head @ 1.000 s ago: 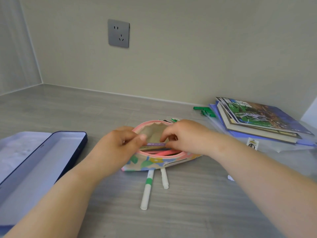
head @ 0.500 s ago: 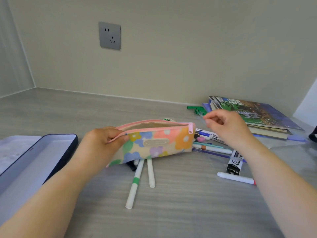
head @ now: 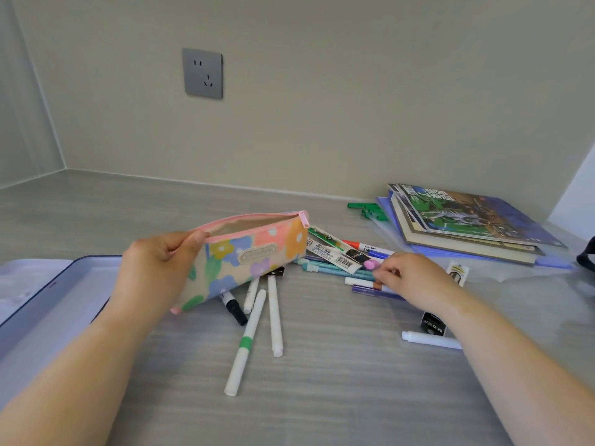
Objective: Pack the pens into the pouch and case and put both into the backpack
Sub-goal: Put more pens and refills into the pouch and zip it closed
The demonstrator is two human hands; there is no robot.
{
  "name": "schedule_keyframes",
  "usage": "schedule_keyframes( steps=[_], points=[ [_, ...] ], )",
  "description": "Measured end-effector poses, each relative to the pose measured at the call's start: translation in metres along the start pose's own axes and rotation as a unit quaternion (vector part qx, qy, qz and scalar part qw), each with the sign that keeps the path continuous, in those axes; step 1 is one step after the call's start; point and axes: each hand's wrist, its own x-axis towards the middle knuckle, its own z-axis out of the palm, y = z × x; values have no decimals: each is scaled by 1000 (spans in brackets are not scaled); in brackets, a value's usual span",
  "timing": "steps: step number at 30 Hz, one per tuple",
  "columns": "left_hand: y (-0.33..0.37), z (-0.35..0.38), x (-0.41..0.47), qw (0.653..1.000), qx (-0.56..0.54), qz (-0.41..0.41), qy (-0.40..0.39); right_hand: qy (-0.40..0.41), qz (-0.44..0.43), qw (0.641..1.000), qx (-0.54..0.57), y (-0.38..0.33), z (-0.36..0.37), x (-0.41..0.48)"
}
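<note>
My left hand [head: 154, 268] grips the left end of the flowered pouch [head: 257, 252] and holds it tilted above the table, its pink zipper open. My right hand [head: 409, 278] rests on a heap of pens [head: 335, 268] to the right of the pouch, fingertips pinching at one of them; whether the pen is lifted I cannot tell. Several white pens [head: 254, 333] and a black-capped marker [head: 233, 305] lie loose under and in front of the pouch. Another white pen [head: 428, 339] lies by my right forearm. The open metal case [head: 42, 304] sits at the left.
A stack of books and folders [head: 467, 220] lies at the back right, with green clips [head: 370, 210] beside it. A dark object [head: 586, 259] shows at the right edge. A wall socket [head: 203, 74] is on the wall behind. A small black box [head: 433, 323] sits near my right wrist.
My left hand lifted and turned the pouch away from the pens. My right hand left the pouch's mouth, swung right, then came down onto the pen heap.
</note>
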Motion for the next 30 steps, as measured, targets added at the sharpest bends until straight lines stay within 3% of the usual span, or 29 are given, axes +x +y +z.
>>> schedule_keyframes(
  steps=[8,18,24,30],
  points=[
    [-1,0,0,999,-21,-27,-8,-7,15,999,-28,-8,4,11],
    [-3,1,1,999,-20,-25,-21,-116,-4,975,-188,-28,-7,30],
    [-5,0,1,999,-32,-20,-32,-176,-8,958,-225,-38,-11,38],
    [-6,-1,1,999,-22,-5,-43,-140,-6,943,-303,-40,-3,40]
  ],
)
